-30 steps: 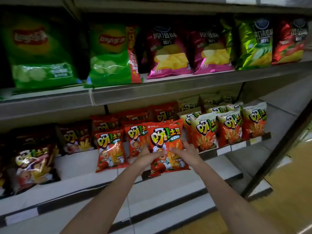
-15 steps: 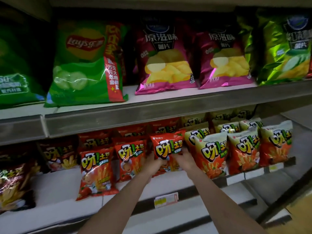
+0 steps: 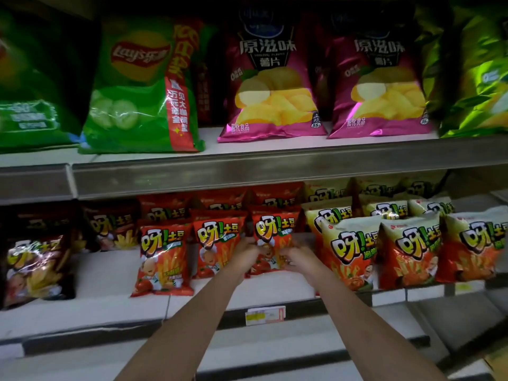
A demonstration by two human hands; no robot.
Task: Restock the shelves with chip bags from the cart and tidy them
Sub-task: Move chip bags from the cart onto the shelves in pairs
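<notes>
Head view, held bag: a red chip bag (image 3: 275, 237) is standing upright on the lower shelf (image 3: 110, 306), and both hands are meeting at its lower half.
Left hand: the left hand (image 3: 248, 254) is gripping the bag's lower left edge, fingers curled round it.
Right hand: the right hand (image 3: 298, 258) is pressing against the bag's lower right side, fingers bent onto the front (blurred, so the exact hold is unclear).
Left of the hands: two more red bags (image 3: 217, 243) are standing in the same row, and dark brown bags (image 3: 35, 265) are sitting farther left.
Right of the hands: cream-and-red bags (image 3: 351, 251) are crowding just beside the right hand.
Below the wrists: a yellow price tag (image 3: 265, 315) is hanging on the shelf edge.
Above the hands: the upper shelf (image 3: 247, 174) is carrying a green Lay's bag (image 3: 143, 86), two magenta bags (image 3: 272, 78) and lime-green bags (image 3: 475, 78).
</notes>
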